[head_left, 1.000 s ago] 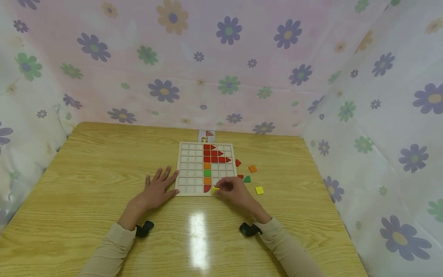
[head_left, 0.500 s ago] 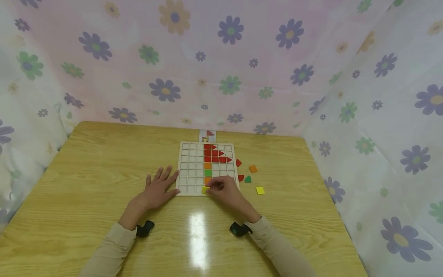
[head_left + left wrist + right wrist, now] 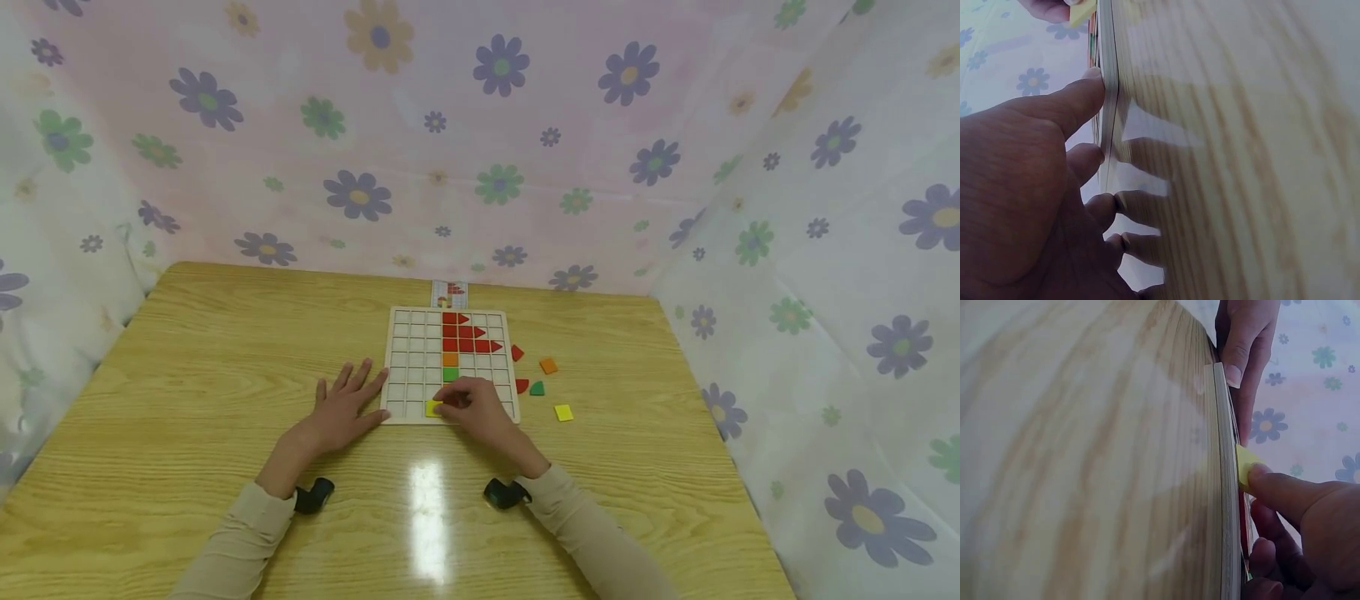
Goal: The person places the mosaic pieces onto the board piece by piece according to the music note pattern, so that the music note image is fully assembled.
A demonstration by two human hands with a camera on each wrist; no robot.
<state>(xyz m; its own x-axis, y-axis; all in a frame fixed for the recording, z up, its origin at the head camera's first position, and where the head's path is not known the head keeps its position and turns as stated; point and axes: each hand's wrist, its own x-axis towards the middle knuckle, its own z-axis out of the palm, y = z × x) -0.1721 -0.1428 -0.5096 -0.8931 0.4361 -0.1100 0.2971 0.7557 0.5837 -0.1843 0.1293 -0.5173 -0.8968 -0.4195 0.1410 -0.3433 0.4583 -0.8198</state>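
Observation:
My right hand (image 3: 482, 412) pinches a yellow square tile (image 3: 432, 408) between thumb and fingers, at the bottom row of a pale wooden grid board (image 3: 406, 362). In the right wrist view the yellow tile (image 3: 1245, 467) is tilted against the board, under the thumb. My left hand (image 3: 339, 417) lies with fingers spread, its thumb and fingertips at the board's left edge. On the board, red tiles (image 3: 458, 332) form three stepped rows ending in points. Below them run an orange tile (image 3: 450, 359) and a green tile (image 3: 450, 374); the right hand hides the cells lower down.
Right of the board lie loose pieces: an orange square (image 3: 549, 365), a yellow square (image 3: 563, 412), a green quarter-round (image 3: 537, 388) and red pieces (image 3: 517, 353). A small pattern card (image 3: 450, 293) lies behind the board on the wooden table (image 3: 247, 333). Flowered cloth (image 3: 420, 150) surrounds the table.
My right hand has moved left along the board's bottom row with the yellow tile, past the column with the red rounded tile, which it now covers. The left hand has stayed put.

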